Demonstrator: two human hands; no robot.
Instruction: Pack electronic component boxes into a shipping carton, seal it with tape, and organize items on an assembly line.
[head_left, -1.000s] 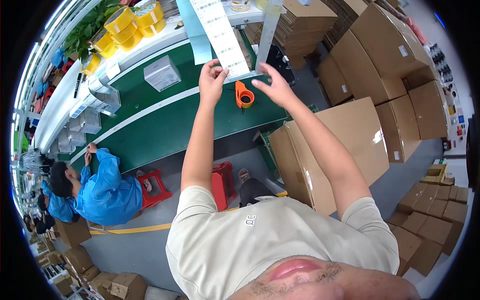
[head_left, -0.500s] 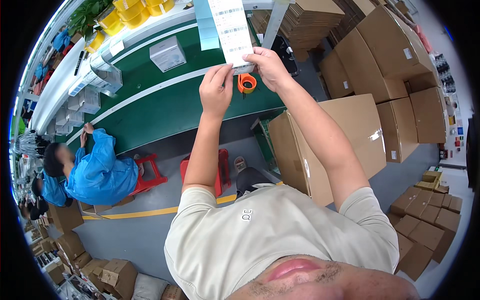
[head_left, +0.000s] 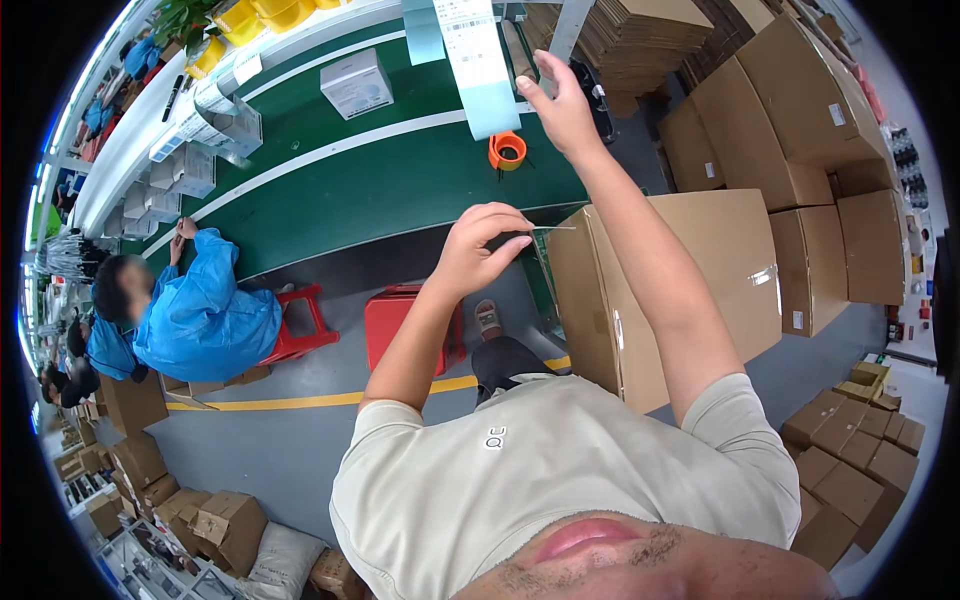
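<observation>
My left hand [head_left: 478, 246] is above the near edge of the green bench. Between its thumb and fingers it pinches a thin white label [head_left: 554, 228], seen nearly edge-on. Farther out, my right hand [head_left: 562, 103] holds nothing, its thumb and fingers apart. Just left of it hangs a strip of white printed labels [head_left: 468, 40] whose lower end is bare light-blue backing [head_left: 492, 108]. Under that end, an orange ring-shaped tape dispenser [head_left: 507, 151] stands on the bench.
A white box [head_left: 357, 84] stands on the green bench [head_left: 330, 200]. Yellow tape rolls [head_left: 236, 20] line the shelf. A large carton [head_left: 690, 280] is beside my right forearm. A co-worker in blue [head_left: 205, 310] sits at the left. Near my legs is a red stool [head_left: 395, 330].
My left hand has come away from the strip toward me with a label, baring blue backing at the strip's end. My right hand has let go and moved slightly right and outward.
</observation>
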